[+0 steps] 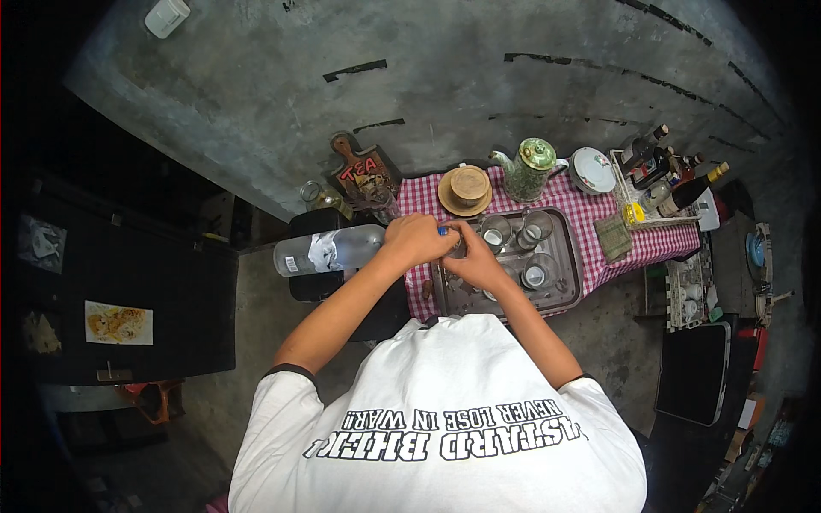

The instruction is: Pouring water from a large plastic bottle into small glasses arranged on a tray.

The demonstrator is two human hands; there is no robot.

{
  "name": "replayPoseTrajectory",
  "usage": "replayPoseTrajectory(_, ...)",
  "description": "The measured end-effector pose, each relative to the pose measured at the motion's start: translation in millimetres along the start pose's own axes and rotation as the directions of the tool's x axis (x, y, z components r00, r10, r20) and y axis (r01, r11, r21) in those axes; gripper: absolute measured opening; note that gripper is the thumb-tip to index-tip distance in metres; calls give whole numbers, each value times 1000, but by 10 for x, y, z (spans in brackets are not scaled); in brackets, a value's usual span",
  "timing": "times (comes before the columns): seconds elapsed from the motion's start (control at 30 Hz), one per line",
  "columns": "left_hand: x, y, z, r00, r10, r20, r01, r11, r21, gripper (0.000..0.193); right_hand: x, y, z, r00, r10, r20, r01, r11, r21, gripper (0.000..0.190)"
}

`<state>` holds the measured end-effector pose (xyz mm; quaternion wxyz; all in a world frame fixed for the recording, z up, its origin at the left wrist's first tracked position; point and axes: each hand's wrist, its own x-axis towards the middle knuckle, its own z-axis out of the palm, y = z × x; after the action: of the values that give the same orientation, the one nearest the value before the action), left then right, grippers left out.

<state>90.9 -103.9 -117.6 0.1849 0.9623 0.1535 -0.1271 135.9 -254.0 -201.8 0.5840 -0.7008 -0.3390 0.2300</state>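
Note:
My left hand [417, 237] grips the neck end of a large clear plastic bottle [340, 250], which lies sideways in the view with a torn label. Something small and blue shows at my left fingertips, perhaps its cap or neck ring. Close beside it, my right hand [471, 256] curls around a clear drinking glass [457, 247], mostly hidden by the fingers. Both hands are over the left part of a brown metal tray [575, 256]. On the tray are several glasses, among them a glass mug [535, 227] and a glass [539, 270]; white shows in their bottoms.
A red-checked cloth [596, 256] covers the table. Behind the tray stand a lidded wooden vessel [468, 185], a green enamel teapot [528, 170] and plates [592, 170]. Bottles fill a basket [667, 221] at right. A glass jar [321, 197] and a painted board [360, 168] stand at left.

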Motion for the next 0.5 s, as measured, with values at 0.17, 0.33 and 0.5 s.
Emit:
replayPoseTrajectory(0.17,9,-23,30,1000,6,-21,-6,1000,6,58,0,-12,0,1000,12,1,-12,1000,-7,61)
replayPoseTrajectory(0.33,6,-13,9,1000,-2,-6,2,1000,5,58,-1,-28,-7,1000,16,0,-16,999,-29,61)
replayPoseTrajectory(0.5,13,-19,23,1000,7,3,-7,1000,26,58,2,26,8,1000,-24,-11,24,1000,-15,61)
